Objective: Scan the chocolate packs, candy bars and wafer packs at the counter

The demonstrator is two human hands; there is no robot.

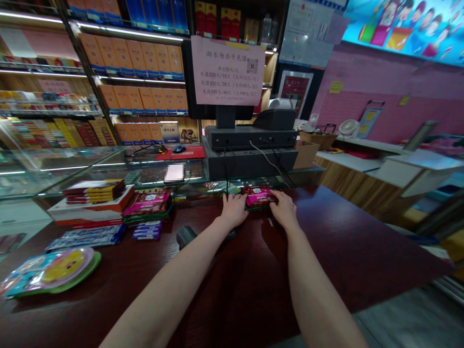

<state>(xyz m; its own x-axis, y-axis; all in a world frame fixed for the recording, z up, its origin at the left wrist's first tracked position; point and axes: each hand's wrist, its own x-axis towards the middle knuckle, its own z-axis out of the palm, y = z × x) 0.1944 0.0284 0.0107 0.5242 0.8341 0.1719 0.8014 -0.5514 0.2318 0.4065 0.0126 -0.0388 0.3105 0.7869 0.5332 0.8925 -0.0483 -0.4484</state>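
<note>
A pink and dark-red snack packet (pixel 258 196) lies at the far side of the dark wooden counter (pixel 326 251). My left hand (pixel 234 210) grips its left end, and my right hand (pixel 284 210) holds the right end. Some of the fingertips are hidden behind the packet. Just left of my left forearm rests a black handheld scanner (pixel 185 236), partly covered by the arm. Similar pink packets (pixel 148 203) are stacked farther left, with small purple packs (pixel 147 230) in front of them.
At the left are a white and orange box (pixel 90 208) with yellow-brown packs (pixel 96 191) on top, flat blue packets (pixel 87 237) and a colourful blister-packed toy (pixel 54 270). A cash register (pixel 250 162) with a monitor stands behind the packet, its cables hanging down. Glass display cases (pixel 72 166) border the counter.
</note>
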